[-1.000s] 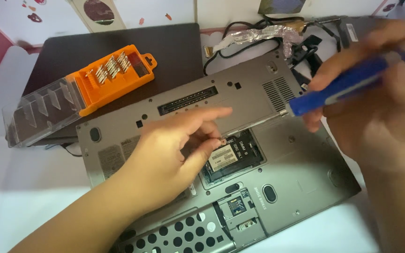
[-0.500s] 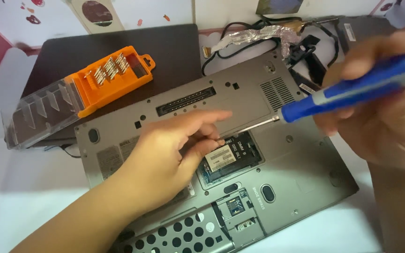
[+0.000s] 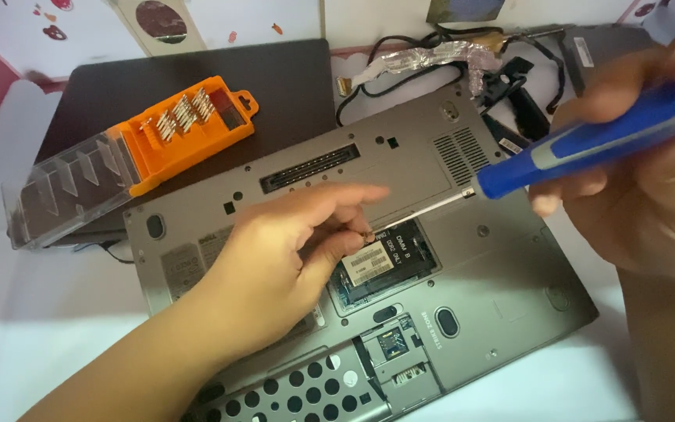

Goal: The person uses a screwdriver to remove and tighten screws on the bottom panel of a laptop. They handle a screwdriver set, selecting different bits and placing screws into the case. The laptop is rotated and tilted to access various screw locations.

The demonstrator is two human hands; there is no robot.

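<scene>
Here the grey laptop (image 3: 431,156) lies upside down across the middle of the table, its underside facing up and an open memory bay (image 3: 384,262) near its centre showing a labelled module. Behind it to the left lies a dark closed laptop (image 3: 197,86), and on that sits an orange bit holder (image 3: 189,129) with a clear plastic lid (image 3: 68,191) swung out to its left. A tangle of black cables (image 3: 439,59) and a foil-wrapped strip lie behind the grey laptop's far edge.

The left hand (image 3: 275,258) rests on the grey underside, fingers curled, thumb and forefinger pinched together at the bay's upper left corner; whether they hold a small screw is too small to tell. The right hand (image 3: 642,180) is wrapped closed around the blue handle of a screwdriver (image 3: 580,148), held above the laptop's right side. Its thin metal shaft slants down leftward, the tip meeting the left fingertips (image 3: 357,234) at the bay's edge.
</scene>
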